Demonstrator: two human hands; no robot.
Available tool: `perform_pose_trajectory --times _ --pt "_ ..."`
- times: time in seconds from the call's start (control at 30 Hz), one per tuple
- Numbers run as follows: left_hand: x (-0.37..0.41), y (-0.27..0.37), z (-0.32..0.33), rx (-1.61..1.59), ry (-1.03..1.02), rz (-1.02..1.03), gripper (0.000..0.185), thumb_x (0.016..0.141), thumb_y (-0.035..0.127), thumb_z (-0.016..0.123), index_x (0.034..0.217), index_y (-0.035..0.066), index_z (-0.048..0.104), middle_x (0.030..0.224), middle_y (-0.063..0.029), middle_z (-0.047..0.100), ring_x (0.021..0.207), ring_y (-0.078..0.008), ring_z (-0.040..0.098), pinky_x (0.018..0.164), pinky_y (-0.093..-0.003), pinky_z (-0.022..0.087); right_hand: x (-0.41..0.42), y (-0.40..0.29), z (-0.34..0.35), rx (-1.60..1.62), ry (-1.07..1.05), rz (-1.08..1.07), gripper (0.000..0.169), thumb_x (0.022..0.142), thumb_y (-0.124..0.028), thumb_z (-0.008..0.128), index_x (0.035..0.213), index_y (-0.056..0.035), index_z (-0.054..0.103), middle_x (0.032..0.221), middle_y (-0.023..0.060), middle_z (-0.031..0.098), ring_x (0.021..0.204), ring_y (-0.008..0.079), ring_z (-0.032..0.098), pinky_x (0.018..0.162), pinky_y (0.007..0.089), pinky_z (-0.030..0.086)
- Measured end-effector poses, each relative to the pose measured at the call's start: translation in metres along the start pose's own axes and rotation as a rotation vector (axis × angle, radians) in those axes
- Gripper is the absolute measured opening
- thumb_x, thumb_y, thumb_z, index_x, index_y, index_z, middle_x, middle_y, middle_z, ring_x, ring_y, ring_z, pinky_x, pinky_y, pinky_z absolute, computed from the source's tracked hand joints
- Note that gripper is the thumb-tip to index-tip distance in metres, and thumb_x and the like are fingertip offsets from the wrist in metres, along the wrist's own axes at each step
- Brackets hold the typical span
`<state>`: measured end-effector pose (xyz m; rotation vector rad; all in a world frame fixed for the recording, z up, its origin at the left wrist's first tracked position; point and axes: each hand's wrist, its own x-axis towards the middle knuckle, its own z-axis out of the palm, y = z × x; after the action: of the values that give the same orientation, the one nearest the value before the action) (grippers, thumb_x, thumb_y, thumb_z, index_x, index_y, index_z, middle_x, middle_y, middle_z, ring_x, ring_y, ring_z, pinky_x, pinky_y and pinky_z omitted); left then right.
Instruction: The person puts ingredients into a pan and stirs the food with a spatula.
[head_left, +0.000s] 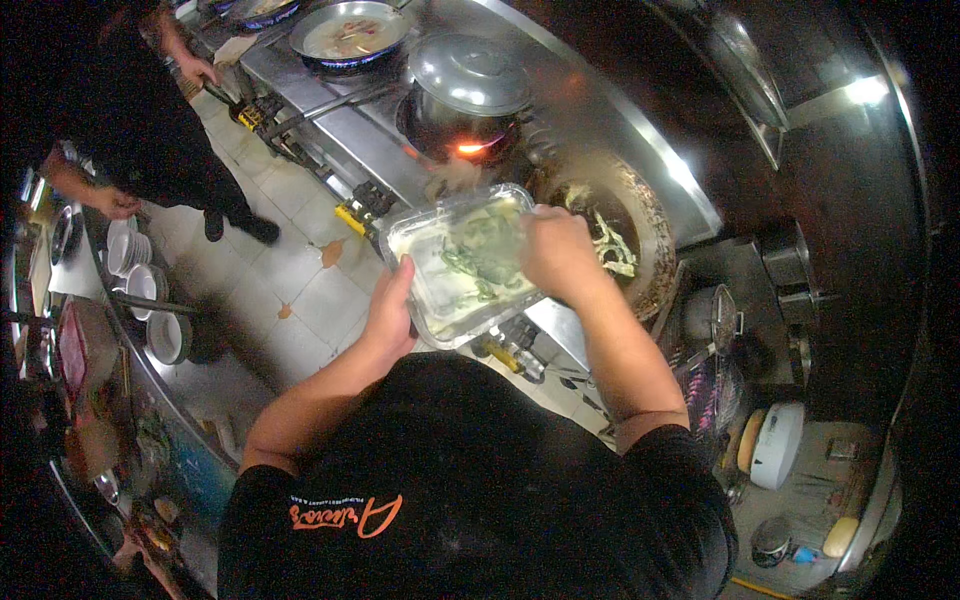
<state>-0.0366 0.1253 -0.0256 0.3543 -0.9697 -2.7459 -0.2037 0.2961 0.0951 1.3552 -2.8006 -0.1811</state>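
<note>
My left hand grips the near left side of a clear rectangular container, thumb on its rim. Pale, wet batter coats the inside, and battered green leaves lie in it. My right hand is over the container's right end with its fingers curled in. Blur and the back of that hand hide whether anything is between the fingers. Just beyond it, a large wok of dark oil sits on the range, with pieces of battered greens in the oil.
A lidded pot stands over a glowing flame behind the container. Farther left, a pan holds liquid above blue flames. Gas valves with yellow handles line the range front. Another person stands at left, near stacked white bowls.
</note>
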Motion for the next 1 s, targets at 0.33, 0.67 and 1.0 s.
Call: perform_pose_trajectory --times 0.33,0.67,1.0 --pt "0.01 -0.014 0.002 -0.061 -0.003 -0.083 0.063 0.107 0.049 0.046 0.151 0.003 0.042 0.146 -0.0173 0.056 0.132 -0.0344 0.057 0.112 -0.0511 0.047 -0.003 0.015 0.032 0.076 -0.098 0.03 0.024 0.083 -0.009 0.06 0.102 -0.0062 0.072 0.103 0.0175 0.074 0.101 0.037 0.07 0.089 0.0517 0.05" --pt "0.06 -0.059 0.054 -0.026 -0.033 -0.061 0.068 0.107 0.053 0.045 0.154 0.004 0.037 0.152 -0.0158 0.05 0.137 -0.0349 0.053 0.115 -0.0518 0.043 -0.026 0.133 0.044 0.345 0.068 0.075 0.017 0.087 -0.015 0.064 0.09 -0.0017 0.073 0.095 0.0194 0.072 0.092 0.0358 0.069 0.083 0.0421 0.055" --pt "0.12 -0.113 0.122 -0.142 -0.061 -0.117 0.062 0.109 0.044 0.045 0.152 -0.001 0.038 0.149 -0.0179 0.052 0.136 -0.0329 0.053 0.114 -0.0478 0.044 -0.033 0.238 0.04 0.92 0.292 0.238 0.015 0.096 -0.013 0.069 0.101 0.0013 0.072 0.092 0.0049 0.071 0.087 0.0137 0.062 0.081 0.0315 0.051"
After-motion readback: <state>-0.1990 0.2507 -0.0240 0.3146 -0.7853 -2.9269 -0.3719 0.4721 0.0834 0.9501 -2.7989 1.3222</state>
